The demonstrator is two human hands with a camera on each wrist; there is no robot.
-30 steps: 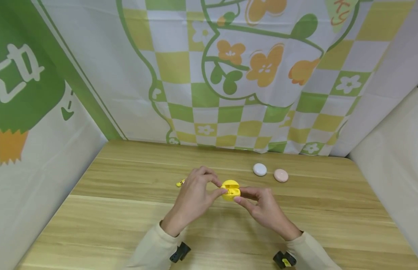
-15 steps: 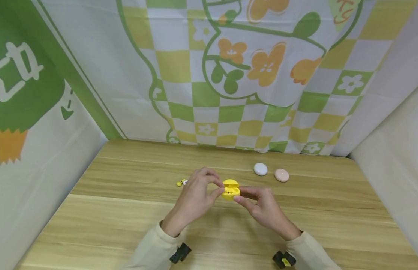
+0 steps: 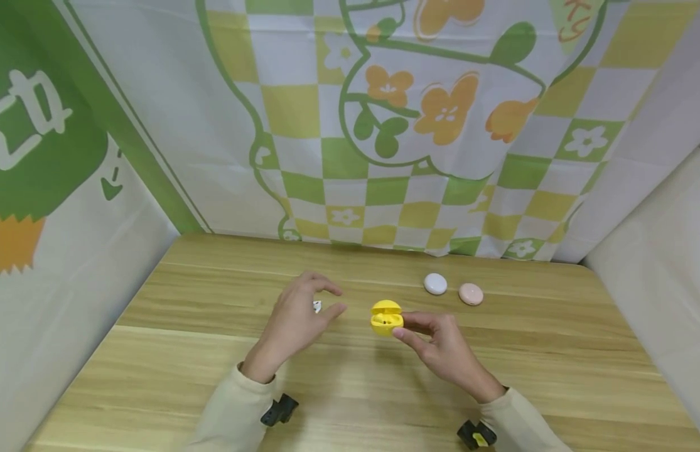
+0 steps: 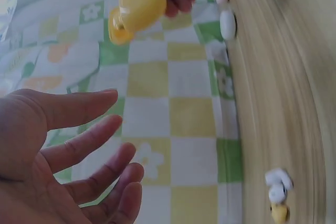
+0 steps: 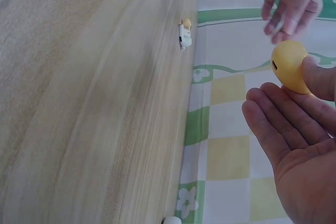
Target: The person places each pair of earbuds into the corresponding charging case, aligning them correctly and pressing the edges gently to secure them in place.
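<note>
The right hand point(image 3: 440, 348) has the yellow case point(image 3: 387, 326) pinched at its fingertips, lid point(image 3: 386, 306) up; the left hand point(image 3: 296, 317) hovers left of it, fingers spread, earbuds point(image 4: 278, 193) on the table point(image 3: 186, 295) past that hand.

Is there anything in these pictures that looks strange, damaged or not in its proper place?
Nothing looks spilled or visibly damaged. One small oddity: white and yellow pieces, apparently earbuds, lie loose together on the table, outside any case, while the right hand holds the open yellow case.

Small booth, patterned cloth point(image 3: 417, 132) around wooden tabletop point(image 3: 576, 351).
</note>
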